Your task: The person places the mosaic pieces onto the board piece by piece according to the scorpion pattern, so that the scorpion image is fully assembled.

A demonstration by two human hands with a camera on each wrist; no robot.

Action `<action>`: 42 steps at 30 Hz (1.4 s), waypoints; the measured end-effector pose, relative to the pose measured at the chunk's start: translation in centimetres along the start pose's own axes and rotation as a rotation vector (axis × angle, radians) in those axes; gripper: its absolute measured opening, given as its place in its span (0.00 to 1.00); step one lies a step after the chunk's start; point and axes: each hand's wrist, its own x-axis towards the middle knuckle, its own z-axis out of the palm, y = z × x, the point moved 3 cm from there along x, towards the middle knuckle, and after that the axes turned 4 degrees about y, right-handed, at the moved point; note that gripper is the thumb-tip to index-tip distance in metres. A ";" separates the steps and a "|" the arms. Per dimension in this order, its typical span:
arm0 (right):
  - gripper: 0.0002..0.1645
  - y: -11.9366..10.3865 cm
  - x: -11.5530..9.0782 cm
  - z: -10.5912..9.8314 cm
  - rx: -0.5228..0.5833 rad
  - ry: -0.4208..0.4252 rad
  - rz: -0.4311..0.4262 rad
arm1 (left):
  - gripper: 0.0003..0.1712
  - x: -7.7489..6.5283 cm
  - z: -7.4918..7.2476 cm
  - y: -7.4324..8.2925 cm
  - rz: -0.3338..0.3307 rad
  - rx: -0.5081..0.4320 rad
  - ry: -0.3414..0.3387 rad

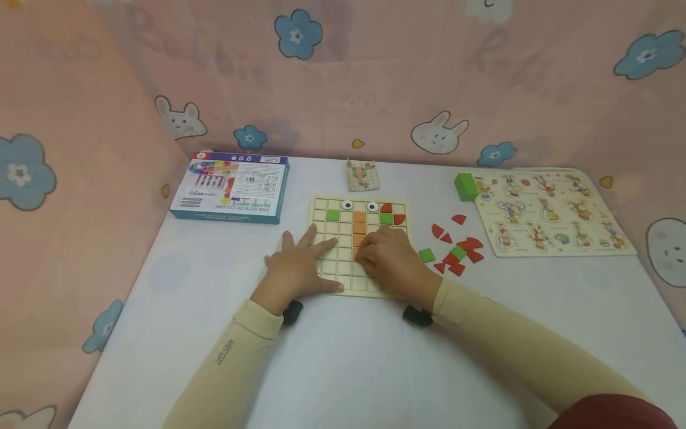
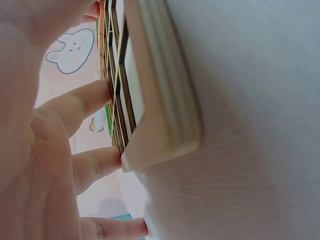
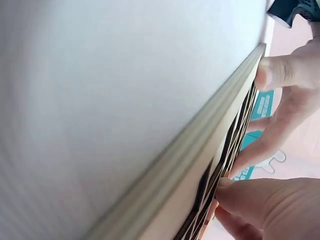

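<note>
A wooden grid board (image 1: 329, 268) lies on the table with square cells. Two round eye pieces (image 1: 347, 205), a column of orange square tiles (image 1: 359, 227), green squares (image 1: 333, 215) and red quarter-round pieces (image 1: 399, 219) sit in it. My left hand (image 1: 297, 265) is spread over the board's left side, thumb on the near edge, fingertips touching the cells in the left wrist view. With curled fingers, my right hand (image 1: 393, 259) pinches an orange tile at the near end of the orange column; the fingers mostly hide it.
Loose red pieces (image 1: 457, 270) and green squares (image 1: 426, 255) lie right of the board. Behind it stands a small folded pattern card (image 1: 362, 176). A boxed toy (image 1: 230, 187) is at back left; a green block (image 1: 466, 186) and picture puzzle board (image 1: 557, 211) are at back right.
</note>
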 end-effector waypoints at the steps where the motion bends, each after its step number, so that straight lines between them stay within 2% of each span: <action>1: 0.09 0.0 -0.1 0.0 -0.004 -0.005 0.013 | 0.60 0.0 0.0 0.0 0.000 0.001 0.000; 6: 0.10 0.2 -0.4 -0.1 -0.001 -0.026 0.081 | 0.60 0.0 0.0 0.0 -0.001 0.005 0.003; 17: 0.08 0.7 -0.4 -0.5 -0.016 -0.049 0.099 | 0.60 -0.2 -0.1 0.2 0.009 -0.007 0.008; 22: 0.11 3.1 -1.0 -1.4 -0.004 -0.039 0.218 | 0.59 -0.4 -0.2 0.3 0.011 -0.019 0.015; 29: 0.16 9.2 -2.8 -3.7 -0.036 0.016 0.432 | 0.60 -0.4 -0.2 0.3 0.021 -0.027 0.018; 32: 0.18 11.3 -3.4 -4.1 -0.033 0.017 0.494 | 0.60 -0.4 -0.2 0.2 0.020 -0.027 0.016; 37: 0.17 12.9 -3.8 -3.8 -0.054 0.010 0.498 | 0.60 -0.5 -0.2 0.2 0.019 -0.024 0.011; 42: 0.16 12.8 -3.9 -3.8 -0.056 0.028 0.480 | 0.59 -0.4 -0.2 0.3 0.022 -0.025 0.012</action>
